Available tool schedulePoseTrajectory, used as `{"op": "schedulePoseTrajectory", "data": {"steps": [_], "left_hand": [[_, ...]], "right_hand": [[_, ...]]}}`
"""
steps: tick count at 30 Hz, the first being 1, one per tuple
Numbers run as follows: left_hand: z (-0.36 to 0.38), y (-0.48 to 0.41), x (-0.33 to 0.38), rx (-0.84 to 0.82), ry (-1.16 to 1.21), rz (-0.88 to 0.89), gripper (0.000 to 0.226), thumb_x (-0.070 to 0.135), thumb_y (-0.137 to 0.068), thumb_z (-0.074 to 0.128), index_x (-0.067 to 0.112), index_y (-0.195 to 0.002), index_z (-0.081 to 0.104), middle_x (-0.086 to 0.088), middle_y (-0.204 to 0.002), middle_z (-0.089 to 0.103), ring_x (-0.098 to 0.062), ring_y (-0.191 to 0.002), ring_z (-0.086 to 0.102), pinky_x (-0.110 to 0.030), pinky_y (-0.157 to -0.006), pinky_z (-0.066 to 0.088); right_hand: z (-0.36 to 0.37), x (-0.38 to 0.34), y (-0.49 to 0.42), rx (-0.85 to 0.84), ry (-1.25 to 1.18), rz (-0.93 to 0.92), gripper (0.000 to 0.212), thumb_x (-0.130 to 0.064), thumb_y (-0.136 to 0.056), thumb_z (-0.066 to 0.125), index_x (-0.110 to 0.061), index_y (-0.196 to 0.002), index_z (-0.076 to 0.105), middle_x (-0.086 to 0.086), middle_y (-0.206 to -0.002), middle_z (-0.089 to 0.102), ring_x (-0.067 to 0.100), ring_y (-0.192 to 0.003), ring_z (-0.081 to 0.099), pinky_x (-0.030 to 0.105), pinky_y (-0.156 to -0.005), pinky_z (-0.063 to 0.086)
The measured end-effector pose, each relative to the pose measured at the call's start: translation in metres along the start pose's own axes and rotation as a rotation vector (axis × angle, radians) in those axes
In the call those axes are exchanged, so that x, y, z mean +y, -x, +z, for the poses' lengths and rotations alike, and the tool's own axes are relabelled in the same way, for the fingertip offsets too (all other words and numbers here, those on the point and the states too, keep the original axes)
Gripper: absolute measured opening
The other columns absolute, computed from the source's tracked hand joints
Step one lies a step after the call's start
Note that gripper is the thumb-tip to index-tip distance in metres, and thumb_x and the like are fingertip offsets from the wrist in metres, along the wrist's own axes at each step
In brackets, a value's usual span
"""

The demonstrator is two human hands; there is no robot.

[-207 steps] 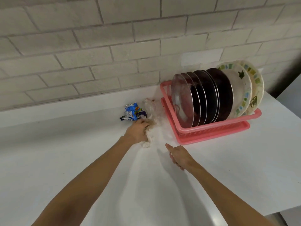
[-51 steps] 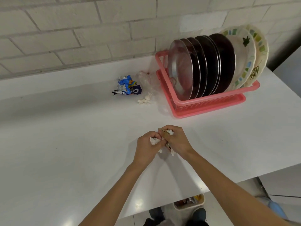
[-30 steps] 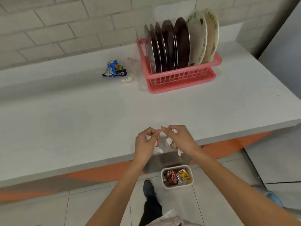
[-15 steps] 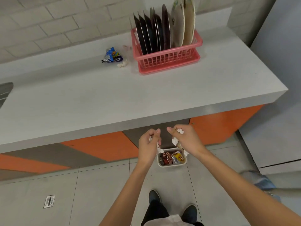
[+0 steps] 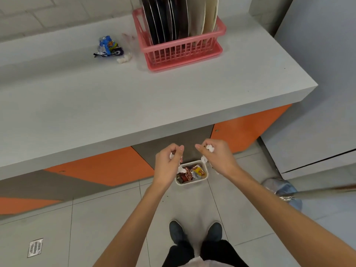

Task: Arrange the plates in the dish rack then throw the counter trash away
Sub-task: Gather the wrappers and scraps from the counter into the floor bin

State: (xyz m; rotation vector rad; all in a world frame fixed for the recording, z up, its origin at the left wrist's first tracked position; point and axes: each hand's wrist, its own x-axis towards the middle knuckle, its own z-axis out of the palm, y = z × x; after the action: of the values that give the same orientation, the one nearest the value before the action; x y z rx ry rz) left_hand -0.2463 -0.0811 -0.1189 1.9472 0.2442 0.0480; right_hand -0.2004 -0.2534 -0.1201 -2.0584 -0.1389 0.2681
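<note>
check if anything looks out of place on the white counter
Yes: a crumpled blue snack wrapper and small white paper bits lie loose on the white counter, beside the pink plastic dish rack. They look like trash not yet binned. The dark and cream plates stand upright in the rack; nothing looks spilled.

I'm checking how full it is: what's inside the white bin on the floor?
The white bin holds crumpled red, brown and yellow wrappers. The left hand and its white scraps cover its left corner; the bottom is hidden.
</note>
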Motion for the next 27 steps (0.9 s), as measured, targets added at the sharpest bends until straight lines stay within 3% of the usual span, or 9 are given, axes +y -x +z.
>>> {"op": "schedulePoseTrajectory", "data": {"steps": [3, 7, 12, 18, 24, 27], "left_hand": [[-0.004, -0.006, -0.014, -0.033, -0.033, 0.018, 0.036, 0.030, -0.098, 0.054, 0.024, -0.063, 0.051, 0.005, -0.063, 0.056, -0.011, -0.065, 0.055, -0.031, -0.070, 0.047], [-0.004, -0.012, -0.032, -0.048, -0.050, 0.022, 0.036, 0.026, -0.098, 0.055, 0.024, -0.062, 0.050, 0.005, -0.063, 0.055, -0.007, -0.063, 0.053, -0.018, -0.062, 0.043], [0.012, -0.025, -0.065, -0.070, -0.097, 0.000, 0.036, 0.024, -0.098, 0.056, 0.027, -0.062, 0.050, 0.010, -0.064, 0.054, -0.002, -0.063, 0.054, -0.011, -0.063, 0.041], [0.049, -0.047, -0.133, -0.093, -0.115, -0.033, 0.035, 0.026, -0.098, 0.055, 0.026, -0.063, 0.051, 0.011, -0.063, 0.055, 0.001, -0.064, 0.054, -0.009, -0.060, 0.041], [0.089, -0.072, -0.207, -0.091, -0.112, -0.031, 0.036, 0.024, -0.098, 0.055, 0.023, -0.062, 0.051, 0.008, -0.061, 0.054, -0.002, -0.058, 0.052, -0.009, -0.058, 0.040], [0.107, -0.087, -0.252, -0.086, -0.110, -0.021, 0.036, 0.025, -0.098, 0.055, 0.019, -0.063, 0.052, 0.008, -0.060, 0.053, -0.003, -0.058, 0.049, -0.015, -0.056, 0.039]], "right_hand": [[0.008, 0.007, -0.001, 0.032, 0.024, -0.008, 0.031, -0.036, -0.092, 0.064, -0.015, -0.069, 0.064, -0.002, -0.062, 0.060, 0.007, -0.056, 0.051, 0.027, -0.057, 0.042], [0.014, 0.020, -0.004, 0.059, 0.007, 0.006, 0.032, -0.035, -0.093, 0.063, -0.015, -0.068, 0.063, -0.002, -0.062, 0.061, 0.008, -0.058, 0.053, 0.023, -0.057, 0.041], [0.023, 0.055, -0.017, 0.016, -0.020, -0.003, 0.030, -0.029, -0.093, 0.064, -0.008, -0.071, 0.063, -0.002, -0.057, 0.059, 0.002, -0.049, 0.050, 0.012, -0.050, 0.036], [0.050, 0.128, -0.049, -0.037, 0.027, -0.027, 0.031, -0.030, -0.093, 0.064, -0.008, -0.072, 0.063, 0.000, -0.057, 0.059, 0.002, -0.051, 0.050, 0.012, -0.052, 0.035], [0.092, 0.201, -0.086, -0.037, 0.060, -0.037, 0.030, -0.029, -0.093, 0.065, -0.010, -0.070, 0.062, -0.013, -0.046, 0.048, 0.002, -0.047, 0.049, 0.012, -0.051, 0.030], [0.117, 0.240, -0.104, -0.038, 0.051, -0.054, 0.030, -0.032, -0.093, 0.064, -0.015, -0.068, 0.060, -0.011, -0.046, 0.051, 0.004, -0.047, 0.050, 0.024, -0.054, 0.038]]}}
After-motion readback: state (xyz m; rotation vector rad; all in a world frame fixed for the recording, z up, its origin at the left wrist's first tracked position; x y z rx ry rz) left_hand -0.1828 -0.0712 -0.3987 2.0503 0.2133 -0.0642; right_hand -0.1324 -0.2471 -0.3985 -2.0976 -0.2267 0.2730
